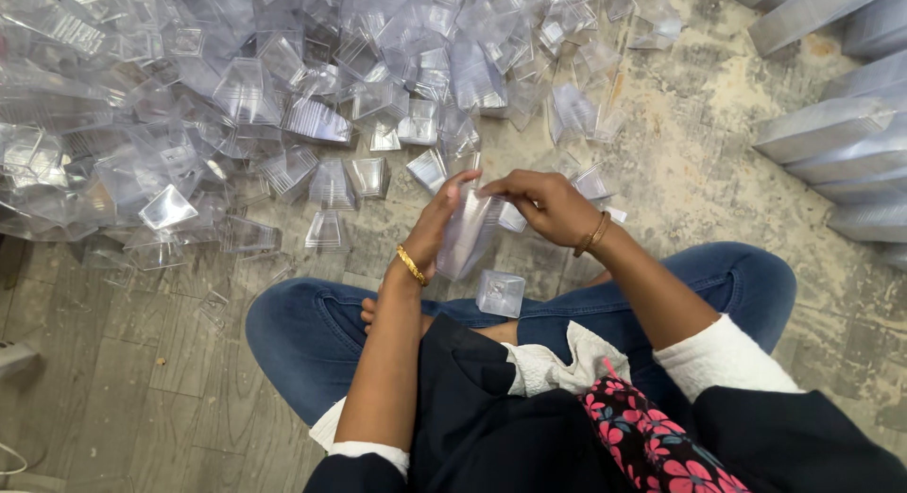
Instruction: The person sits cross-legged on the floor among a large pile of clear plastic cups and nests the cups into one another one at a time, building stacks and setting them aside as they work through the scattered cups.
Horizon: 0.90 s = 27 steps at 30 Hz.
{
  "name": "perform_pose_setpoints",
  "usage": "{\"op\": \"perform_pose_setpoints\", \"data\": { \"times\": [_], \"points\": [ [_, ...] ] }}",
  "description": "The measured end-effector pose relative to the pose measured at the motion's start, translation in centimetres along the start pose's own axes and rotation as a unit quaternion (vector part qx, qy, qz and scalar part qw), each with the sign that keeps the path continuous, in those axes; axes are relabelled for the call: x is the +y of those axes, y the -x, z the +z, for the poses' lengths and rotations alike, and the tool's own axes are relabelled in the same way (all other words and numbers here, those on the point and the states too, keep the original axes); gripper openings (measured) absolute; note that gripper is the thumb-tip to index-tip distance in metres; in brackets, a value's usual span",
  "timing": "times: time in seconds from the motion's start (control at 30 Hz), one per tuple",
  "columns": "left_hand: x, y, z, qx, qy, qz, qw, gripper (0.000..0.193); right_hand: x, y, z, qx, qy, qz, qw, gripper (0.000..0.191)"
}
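Note:
My left hand [436, 221] grips a nested stack of clear plastic square cups [467, 236] from the left side, held above my crossed legs. My right hand [546, 203] pinches the top end of the same stack from the right. A gold bangle sits on each wrist. One single clear cup [500, 293] rests on my jeans just below the stack. Both hands are over the floor's edge of the loose cup pile.
A big heap of loose clear plastic cups [246, 96] covers the floor ahead and to the left. Long finished stacks of cups [831, 129] lie in rows at the right. The floor is worn grey tile [142, 361]. A white cloth [557, 365] lies in my lap.

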State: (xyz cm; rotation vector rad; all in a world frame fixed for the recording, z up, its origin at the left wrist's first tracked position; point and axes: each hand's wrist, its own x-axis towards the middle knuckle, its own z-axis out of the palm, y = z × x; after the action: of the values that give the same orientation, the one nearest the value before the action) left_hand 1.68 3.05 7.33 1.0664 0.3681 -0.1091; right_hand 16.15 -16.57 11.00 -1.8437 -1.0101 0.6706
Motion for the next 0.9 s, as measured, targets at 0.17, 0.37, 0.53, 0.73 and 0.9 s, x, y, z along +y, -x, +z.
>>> {"op": "perform_pose_setpoints", "data": {
  "times": [0.17,0.37,0.53,0.73,0.9],
  "points": [
    [-0.8,-0.1,-1.3,0.074,0.174,0.055,0.98,0.048,1.7,-4.9,2.6,0.132,0.09,0.044,0.986,0.032],
    [-2.3,-1.2,-2.8,0.16,0.119,0.115,0.973,0.041,3.5,-7.2,6.1,0.054,0.22,0.118,0.967,0.024],
    [-3.3,-1.3,-1.1,0.129,-0.331,0.117,0.928,0.055,2.6,-3.3,2.8,0.184,0.118,0.151,0.964,0.023],
    [-2.4,-1.8,-0.9,0.042,-0.228,0.135,0.963,0.055,0.6,-1.5,3.6,0.047,-0.098,0.085,0.99,0.029],
    [-2.8,-1.9,-0.7,0.092,-0.235,0.105,0.962,0.047,4.0,-3.2,-2.2,0.178,0.047,0.086,0.979,0.036]
  ]
}}
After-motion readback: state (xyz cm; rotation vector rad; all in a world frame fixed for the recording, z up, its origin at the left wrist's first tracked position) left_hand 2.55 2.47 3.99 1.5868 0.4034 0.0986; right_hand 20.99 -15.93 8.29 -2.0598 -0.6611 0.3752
